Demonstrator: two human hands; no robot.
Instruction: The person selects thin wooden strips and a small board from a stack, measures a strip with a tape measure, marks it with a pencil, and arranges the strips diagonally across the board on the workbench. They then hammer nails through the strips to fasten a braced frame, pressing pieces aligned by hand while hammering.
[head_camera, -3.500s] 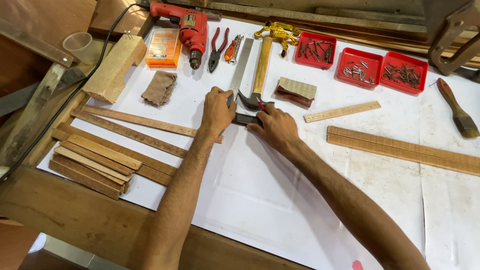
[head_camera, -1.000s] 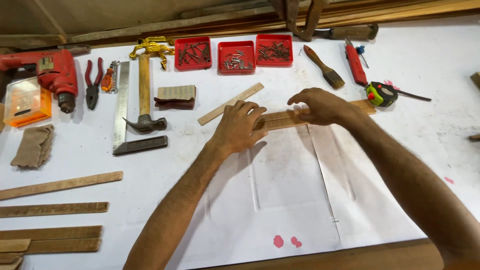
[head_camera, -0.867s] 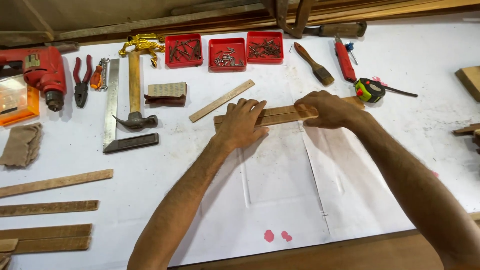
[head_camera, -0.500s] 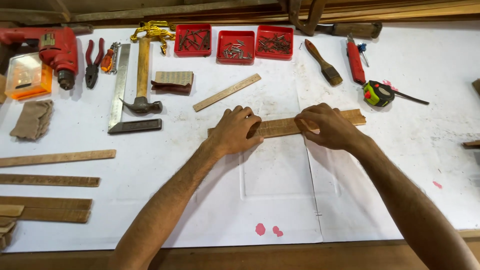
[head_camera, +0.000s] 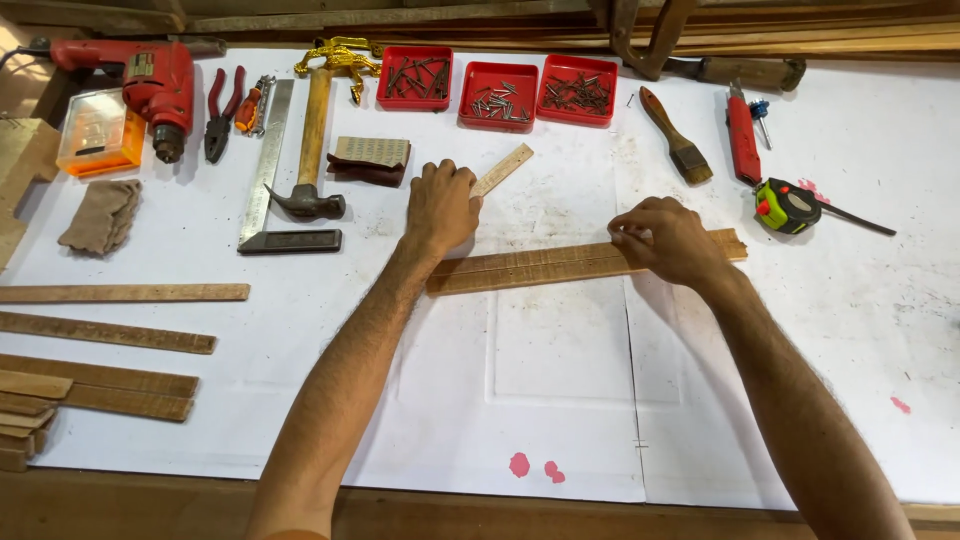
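The long slat (head_camera: 585, 263) lies flat across the middle of the bench (head_camera: 560, 400), which is covered in white paper. The right hand (head_camera: 668, 238) presses down on the slat near its right end, fingers curled onto the top, so that grip is pushing rather than wrapped around. The left hand (head_camera: 440, 205) sits just above the slat's left end with its fingers on the short stick (head_camera: 503, 169); I cannot tell if that grip is closed around the stick or only touching it.

With only one hand on it, the slat could turn or slide on the smooth paper, and the paper could wrinkle. A rough edge could leave a splinter.

The slat is thin, flat, brown wood with a grainy, stripy top. The short stick is paler and smoother. Above the slat stand three red trays (head_camera: 495, 85) of dark nails. Up and left of the slat lie a hammer (head_camera: 312, 140) with a wooden handle and a shiny metal square (head_camera: 268, 180).
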